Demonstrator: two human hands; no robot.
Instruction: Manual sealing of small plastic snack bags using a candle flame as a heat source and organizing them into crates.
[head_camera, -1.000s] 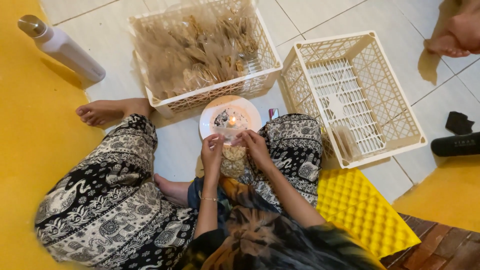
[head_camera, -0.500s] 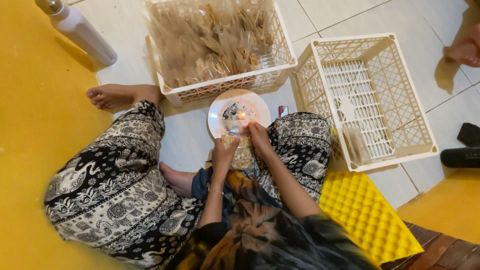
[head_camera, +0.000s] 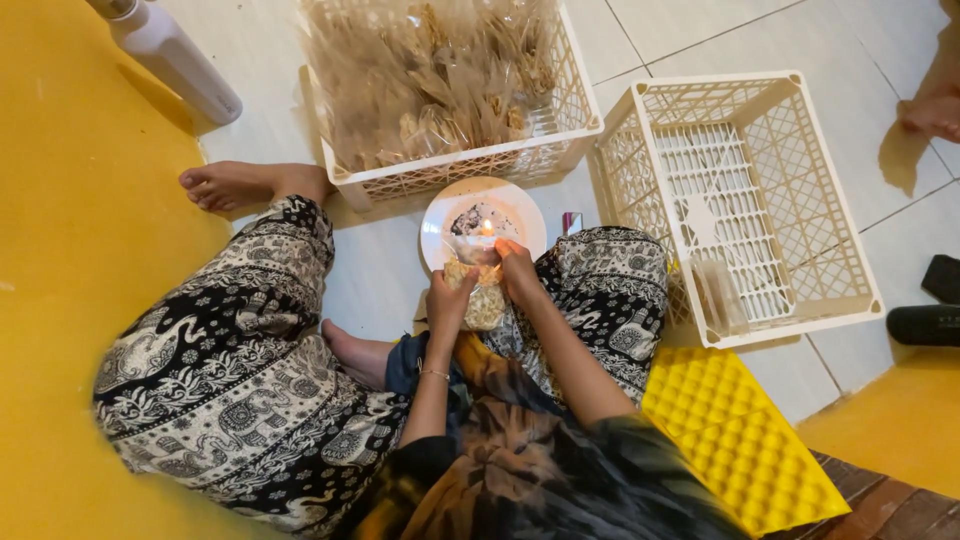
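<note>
I sit on the floor with legs apart. My left hand (head_camera: 447, 300) and my right hand (head_camera: 517, 270) both grip a small clear bag of pale snacks (head_camera: 484, 305), holding its top edge close to a small lit flame (head_camera: 487, 228). The flame stands on a white plate (head_camera: 440, 215) on the tiles just in front of my hands. Behind the plate is a white plastic crate (head_camera: 575, 125) filled with many packed clear bags of snacks (head_camera: 440, 80).
A second white crate (head_camera: 800, 300) stands to the right, holding one or two clear bags (head_camera: 718, 292). A white bottle (head_camera: 175, 62) lies at the top left. Yellow mats (head_camera: 60, 250) flank me; a yellow bumpy pad (head_camera: 735, 440) lies at right. Another person's foot (head_camera: 932, 115) shows top right.
The view has shifted slightly, so everything sits a little lower and to the right. My hands stay on the bag at the flame.
</note>
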